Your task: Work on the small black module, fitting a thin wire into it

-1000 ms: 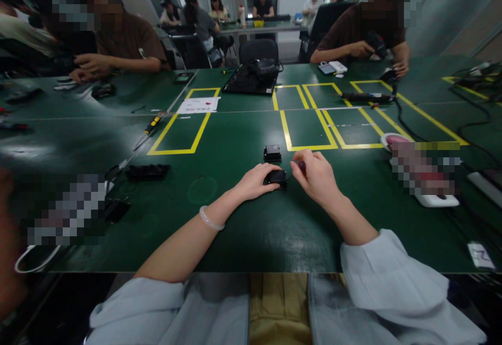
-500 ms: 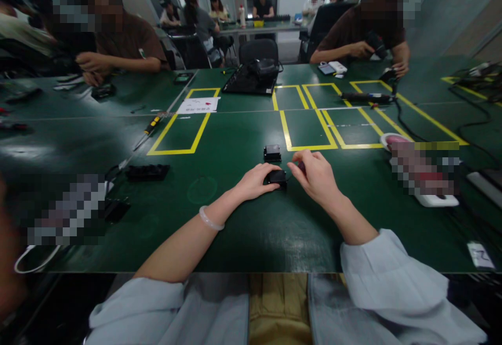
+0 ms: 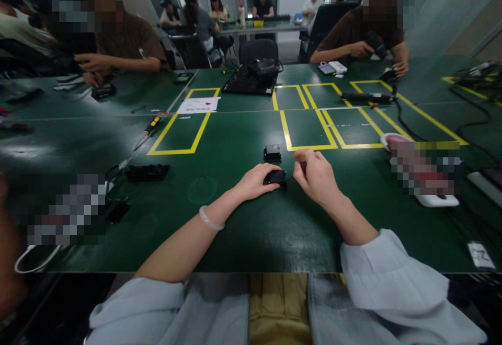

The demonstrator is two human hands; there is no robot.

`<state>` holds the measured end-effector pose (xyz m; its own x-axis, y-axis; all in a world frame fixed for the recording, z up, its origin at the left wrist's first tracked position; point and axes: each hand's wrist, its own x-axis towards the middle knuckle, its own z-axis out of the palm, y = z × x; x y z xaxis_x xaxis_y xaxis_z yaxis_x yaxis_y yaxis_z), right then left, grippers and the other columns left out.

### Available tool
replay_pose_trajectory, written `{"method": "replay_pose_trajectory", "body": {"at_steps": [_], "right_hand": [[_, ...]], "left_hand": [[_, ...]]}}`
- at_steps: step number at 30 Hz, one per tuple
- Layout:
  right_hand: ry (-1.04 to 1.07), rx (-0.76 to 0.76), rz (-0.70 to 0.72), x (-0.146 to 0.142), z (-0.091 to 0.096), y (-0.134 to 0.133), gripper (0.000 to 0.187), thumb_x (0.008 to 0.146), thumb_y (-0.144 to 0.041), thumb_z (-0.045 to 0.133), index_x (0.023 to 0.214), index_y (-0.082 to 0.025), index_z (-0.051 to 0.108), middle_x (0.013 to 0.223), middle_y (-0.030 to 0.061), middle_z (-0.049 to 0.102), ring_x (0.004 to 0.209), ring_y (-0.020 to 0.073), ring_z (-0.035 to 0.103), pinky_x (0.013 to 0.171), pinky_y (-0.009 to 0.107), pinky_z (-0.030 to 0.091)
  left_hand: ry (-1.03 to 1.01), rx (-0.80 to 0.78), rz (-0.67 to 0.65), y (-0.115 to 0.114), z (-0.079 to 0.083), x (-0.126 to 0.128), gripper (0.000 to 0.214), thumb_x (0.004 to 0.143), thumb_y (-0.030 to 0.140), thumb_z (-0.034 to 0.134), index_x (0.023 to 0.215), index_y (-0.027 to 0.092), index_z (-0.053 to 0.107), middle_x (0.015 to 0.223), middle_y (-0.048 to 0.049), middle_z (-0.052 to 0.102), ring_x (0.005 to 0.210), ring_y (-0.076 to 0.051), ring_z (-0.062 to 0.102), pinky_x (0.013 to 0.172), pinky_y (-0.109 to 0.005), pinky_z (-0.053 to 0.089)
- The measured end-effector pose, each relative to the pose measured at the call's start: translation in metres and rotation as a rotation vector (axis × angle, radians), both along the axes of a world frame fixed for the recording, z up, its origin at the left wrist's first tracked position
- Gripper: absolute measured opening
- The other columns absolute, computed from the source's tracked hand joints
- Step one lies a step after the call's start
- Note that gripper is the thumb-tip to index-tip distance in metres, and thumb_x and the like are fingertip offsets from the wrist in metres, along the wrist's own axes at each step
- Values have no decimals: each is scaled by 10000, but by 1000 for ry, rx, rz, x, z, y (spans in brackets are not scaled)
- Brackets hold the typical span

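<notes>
My left hand (image 3: 259,183) lies on the table, its thumb and fingers pinching the sides of a small black box-shaped part (image 3: 277,176). To its right, my right hand (image 3: 316,175) is closed in a pinch just above the tabletop. Between its fingers shows a small dark tool (image 3: 303,165), mostly hidden; a thin dark shaft seems to point toward the part. Just beyond the held part stands a second black box-shaped part (image 3: 272,152) with a flat top, apart from both hands.
A yellow-and-black screwdriver (image 3: 152,124) and a black slotted strip (image 3: 147,172) lie to the left. Yellow tape outlines (image 3: 309,147) mark the green table (image 3: 235,240). At right are a white-edged device (image 3: 437,199) and cables. Across the table, two people handle objects.
My right hand has shifted slightly to the right, and its fingers have rolled and curled further in. My left hand and the black part it holds stay in place.
</notes>
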<state>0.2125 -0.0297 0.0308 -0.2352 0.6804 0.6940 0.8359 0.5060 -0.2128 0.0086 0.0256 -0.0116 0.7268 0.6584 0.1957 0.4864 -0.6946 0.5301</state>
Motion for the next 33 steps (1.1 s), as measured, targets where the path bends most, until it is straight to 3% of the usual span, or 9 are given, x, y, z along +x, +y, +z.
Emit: {"method": "replay_pose_trajectory", "body": {"at_steps": [7, 18, 27, 33], "right_hand": [[-10, 14, 3, 0, 1, -1, 155, 921, -215, 436, 1041, -194, 532, 722, 12, 623, 651, 169, 557, 718, 304, 415], [-36, 28, -15, 2, 2, -2, 148, 934, -341, 503, 902, -202, 543, 653, -7, 583, 619, 152, 522, 678, 272, 381], [-22, -12, -44, 1, 2, 0, 129, 925, -212, 404, 988, -201, 516, 735, 25, 631, 659, 178, 559, 706, 307, 402], [-43, -23, -43, 3, 4, -1, 99, 927, -248, 433, 946, -204, 520, 719, 16, 614, 651, 171, 547, 704, 302, 394]], "left_hand": [[-5, 9, 1, 0, -2, 0, 408, 850, 367, 635, 1220, 233, 529, 1162, -52, 606, 1052, -249, 559, 893, -377, 451], [-2, -4, -2, 1, -2, 0, 422, 851, 369, 631, 1239, 241, 526, 1163, -55, 606, 1053, -249, 560, 899, -377, 449], [10, -20, 3, -1, 3, 0, 406, 857, 376, 622, 1229, 242, 529, 1152, -52, 606, 1051, -247, 558, 898, -374, 449], [2, -12, 3, -2, 3, 0, 401, 855, 355, 630, 1224, 232, 533, 1153, -47, 607, 1046, -240, 562, 894, -364, 450]]}}
